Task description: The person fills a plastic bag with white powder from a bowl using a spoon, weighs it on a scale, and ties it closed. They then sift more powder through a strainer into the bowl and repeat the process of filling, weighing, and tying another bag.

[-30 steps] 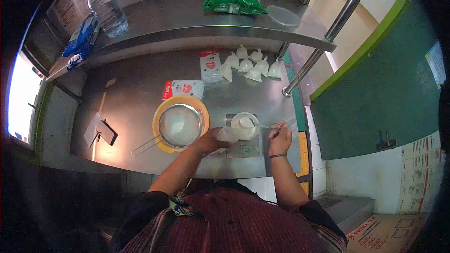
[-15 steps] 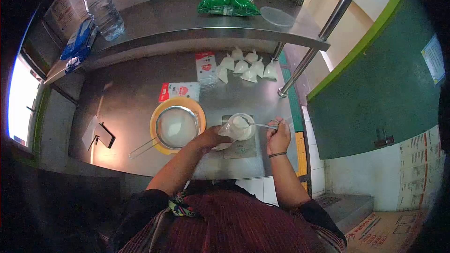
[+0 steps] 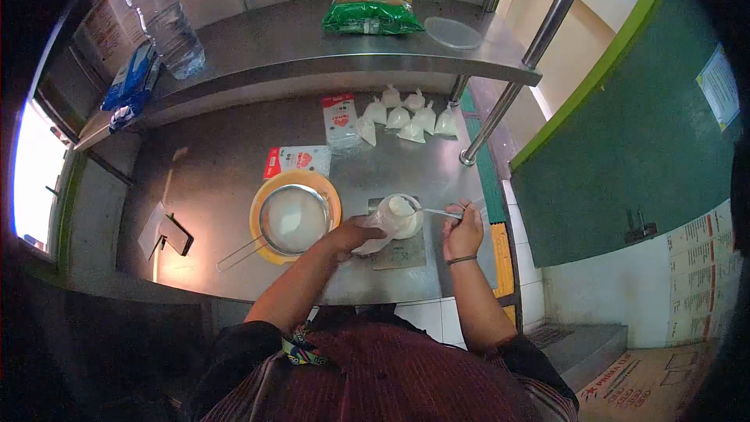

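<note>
My left hand (image 3: 353, 236) is closed on a clear plastic bag (image 3: 376, 244) at the left side of a white bowl (image 3: 412, 229). The bowl stands on a flat scale (image 3: 400, 256). In my right hand (image 3: 464, 228) is the handle of a metal spoon (image 3: 439, 211), whose head holds white powder over the bowl and the bag's mouth. To the left, a metal sieve (image 3: 294, 219) with white powder in it rests on an orange basin (image 3: 337, 192).
Several tied bags of white powder (image 3: 398, 117) stand at the back, beside two red-and-white packs (image 3: 339, 120). A phone on a stand (image 3: 176, 234) is at the left. Overhead, a steel shelf (image 3: 266, 47) carries a green packet (image 3: 372, 9), a lid and a bottle (image 3: 168, 31).
The view has shifted slightly, so the table items appear a little lower. Both hands keep nearly the same places, with the spoon still over the bowl.
</note>
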